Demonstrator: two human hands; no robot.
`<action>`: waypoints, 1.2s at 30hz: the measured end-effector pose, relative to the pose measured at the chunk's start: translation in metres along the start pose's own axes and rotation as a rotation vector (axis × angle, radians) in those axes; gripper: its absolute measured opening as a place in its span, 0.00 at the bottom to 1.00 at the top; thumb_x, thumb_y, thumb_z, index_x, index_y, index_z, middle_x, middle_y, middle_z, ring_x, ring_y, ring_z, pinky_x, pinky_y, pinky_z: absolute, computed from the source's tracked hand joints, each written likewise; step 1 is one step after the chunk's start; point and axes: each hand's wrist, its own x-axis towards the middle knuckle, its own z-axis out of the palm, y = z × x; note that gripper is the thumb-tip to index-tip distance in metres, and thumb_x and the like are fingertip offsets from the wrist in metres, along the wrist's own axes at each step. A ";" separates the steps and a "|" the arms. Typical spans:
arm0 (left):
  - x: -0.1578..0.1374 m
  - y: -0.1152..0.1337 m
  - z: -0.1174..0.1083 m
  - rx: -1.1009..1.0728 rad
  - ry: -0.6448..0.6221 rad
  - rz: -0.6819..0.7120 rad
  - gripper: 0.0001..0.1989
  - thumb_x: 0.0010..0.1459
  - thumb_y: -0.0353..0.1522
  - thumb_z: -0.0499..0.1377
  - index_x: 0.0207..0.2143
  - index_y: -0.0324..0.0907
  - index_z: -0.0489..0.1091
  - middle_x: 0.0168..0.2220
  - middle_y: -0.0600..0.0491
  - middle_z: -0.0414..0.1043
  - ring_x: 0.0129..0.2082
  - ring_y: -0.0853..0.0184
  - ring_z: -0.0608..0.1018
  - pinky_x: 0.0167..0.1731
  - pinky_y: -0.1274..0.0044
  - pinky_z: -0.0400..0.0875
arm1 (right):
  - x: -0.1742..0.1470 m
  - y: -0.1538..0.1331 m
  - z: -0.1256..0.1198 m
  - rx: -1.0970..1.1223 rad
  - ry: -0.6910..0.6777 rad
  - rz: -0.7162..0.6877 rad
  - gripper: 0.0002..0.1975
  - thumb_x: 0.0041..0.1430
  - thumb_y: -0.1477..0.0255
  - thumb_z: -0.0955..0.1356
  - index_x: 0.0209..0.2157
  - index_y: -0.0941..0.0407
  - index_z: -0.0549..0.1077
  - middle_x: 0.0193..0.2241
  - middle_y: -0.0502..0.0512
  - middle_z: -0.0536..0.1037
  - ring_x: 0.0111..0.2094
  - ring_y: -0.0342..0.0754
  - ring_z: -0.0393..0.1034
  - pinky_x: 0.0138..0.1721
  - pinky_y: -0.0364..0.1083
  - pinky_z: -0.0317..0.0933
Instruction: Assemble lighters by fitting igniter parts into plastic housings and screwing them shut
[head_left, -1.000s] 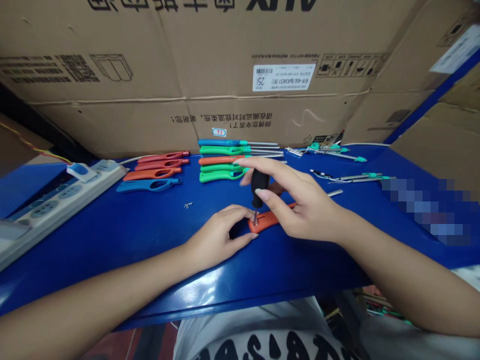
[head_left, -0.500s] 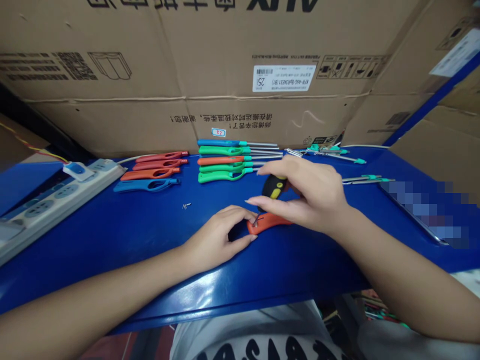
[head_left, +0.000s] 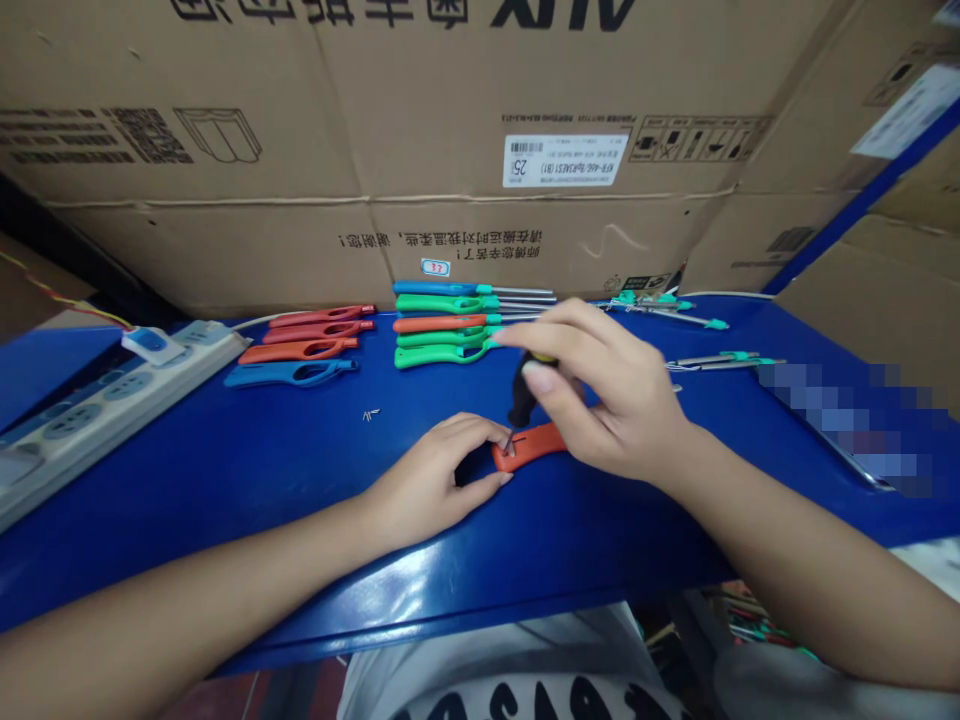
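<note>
My right hand [head_left: 611, 395] grips a black and yellow screwdriver [head_left: 522, 398], its shaft pointing down at the left end of an orange lighter handle [head_left: 534, 447]. The handle lies on the blue table, partly hidden behind my right hand. With thumb and fingers my left hand [head_left: 439, 475] pinches the handle's left end. Beyond the hands is a stack of long-nosed lighters [head_left: 442, 339] in green, orange and blue with metal tubes. To their left lie several red, orange and blue handles [head_left: 300, 350] without tubes. A few tiny screws [head_left: 371, 414] sit on the table.
A white power strip [head_left: 112, 390] with a plug runs along the left side. Metal tubes with teal ends [head_left: 667, 308] lie at the back right, near a pixelated flat object [head_left: 840, 425]. A large cardboard box [head_left: 360, 150] stands behind.
My right hand has turned and its fingers have shifted around the screwdriver, whose handle now stands more upright. My left hand and the orange handle have stayed in place.
</note>
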 end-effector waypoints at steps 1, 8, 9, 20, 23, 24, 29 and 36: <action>0.000 0.000 0.000 -0.001 -0.003 -0.005 0.08 0.63 0.30 0.62 0.45 0.44 0.70 0.45 0.51 0.77 0.47 0.61 0.78 0.50 0.67 0.72 | 0.001 0.000 0.000 0.091 -0.061 0.043 0.18 0.73 0.68 0.59 0.59 0.53 0.70 0.48 0.57 0.79 0.42 0.48 0.77 0.40 0.48 0.73; 0.000 0.000 0.000 0.003 -0.014 0.000 0.09 0.63 0.29 0.62 0.46 0.44 0.71 0.46 0.52 0.77 0.49 0.62 0.77 0.52 0.69 0.70 | -0.001 0.007 0.003 0.030 -0.048 -0.036 0.15 0.68 0.65 0.68 0.54 0.53 0.72 0.44 0.55 0.81 0.38 0.47 0.78 0.39 0.45 0.72; 0.000 -0.001 0.000 0.005 -0.013 0.004 0.10 0.63 0.29 0.62 0.47 0.44 0.70 0.46 0.52 0.77 0.49 0.62 0.77 0.53 0.70 0.70 | -0.002 0.008 0.004 -0.053 0.012 -0.079 0.15 0.65 0.63 0.70 0.50 0.55 0.74 0.39 0.54 0.82 0.37 0.48 0.78 0.39 0.45 0.72; 0.000 -0.001 0.000 0.000 -0.020 0.011 0.09 0.63 0.29 0.62 0.46 0.43 0.70 0.46 0.53 0.77 0.49 0.64 0.77 0.52 0.71 0.69 | 0.001 0.002 0.001 0.112 -0.034 0.025 0.15 0.67 0.65 0.69 0.52 0.54 0.74 0.46 0.55 0.81 0.39 0.46 0.77 0.39 0.45 0.72; 0.000 -0.001 0.000 -0.001 -0.017 0.016 0.09 0.64 0.29 0.62 0.46 0.43 0.70 0.46 0.53 0.77 0.48 0.64 0.77 0.52 0.72 0.69 | 0.000 0.002 0.003 -0.009 0.060 -0.050 0.15 0.66 0.61 0.69 0.47 0.57 0.76 0.40 0.56 0.82 0.38 0.48 0.77 0.40 0.46 0.72; 0.000 0.000 0.000 -0.001 -0.016 0.013 0.09 0.63 0.29 0.62 0.46 0.43 0.70 0.45 0.53 0.77 0.48 0.64 0.77 0.51 0.72 0.69 | 0.000 0.001 0.004 0.043 0.025 -0.032 0.15 0.70 0.63 0.65 0.51 0.57 0.74 0.42 0.57 0.81 0.38 0.47 0.77 0.40 0.46 0.72; 0.001 0.000 -0.001 -0.008 -0.028 0.003 0.09 0.63 0.29 0.62 0.46 0.43 0.71 0.46 0.53 0.77 0.49 0.63 0.77 0.53 0.71 0.69 | -0.001 0.000 0.006 0.281 -0.133 0.074 0.16 0.73 0.69 0.61 0.59 0.55 0.67 0.46 0.55 0.79 0.33 0.41 0.75 0.34 0.41 0.70; 0.001 0.000 -0.001 -0.007 -0.020 0.007 0.08 0.63 0.29 0.62 0.46 0.43 0.71 0.46 0.52 0.77 0.48 0.63 0.77 0.52 0.70 0.70 | -0.002 0.002 0.006 0.124 -0.013 -0.012 0.12 0.72 0.67 0.63 0.51 0.56 0.72 0.37 0.54 0.79 0.32 0.44 0.74 0.35 0.43 0.68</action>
